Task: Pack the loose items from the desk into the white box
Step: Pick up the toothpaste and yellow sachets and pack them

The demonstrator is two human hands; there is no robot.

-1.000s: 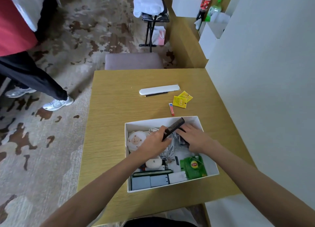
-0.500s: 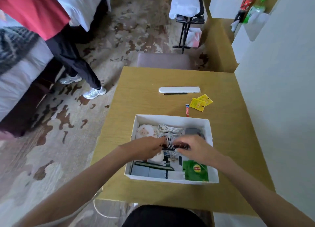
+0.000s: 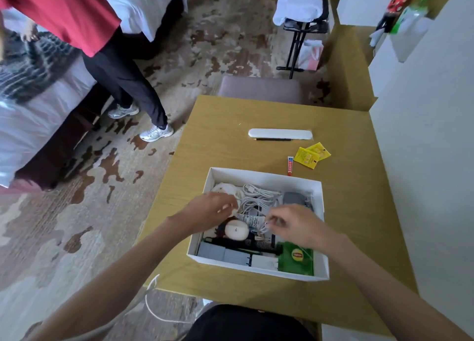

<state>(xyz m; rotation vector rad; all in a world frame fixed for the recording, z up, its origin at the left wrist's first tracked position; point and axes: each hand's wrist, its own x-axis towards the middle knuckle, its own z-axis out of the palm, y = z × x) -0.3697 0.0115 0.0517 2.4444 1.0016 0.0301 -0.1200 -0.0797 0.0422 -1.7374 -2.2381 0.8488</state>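
- Both hands are seen low over the white box [image 3: 261, 174], which sits on the near half of the table [image 3: 225, 120].
- The left hand [image 3: 210, 210] is held over the left part of the box with fingers loosely curled; whether anything is pinched in it cannot be told.
- The right hand [image 3: 295, 224] is held over the middle-right of the box, its fingertips drawn together near the white cables [image 3: 259, 195]; a grip on a cable is possible but cannot be confirmed.
- A black comb [image 3: 246, 244] is seen lying inside the box, near the front, with its long axis running left to right.
- Four loose things are left on the table, all beyond the far wall of the box: a white case [image 3: 280, 134], a thin pencil [image 3: 273, 139] just beside it, a small tube [image 3: 290, 165] and yellow packets [image 3: 311, 155].
- The tube lies closest, just past the far right wall, with its long axis pointing away from the person.
- The case and pencil are laid crosswise, left to right, farther off.
- All four are placed to the far right, so the right hand is judged the nearer one for a forward reach.
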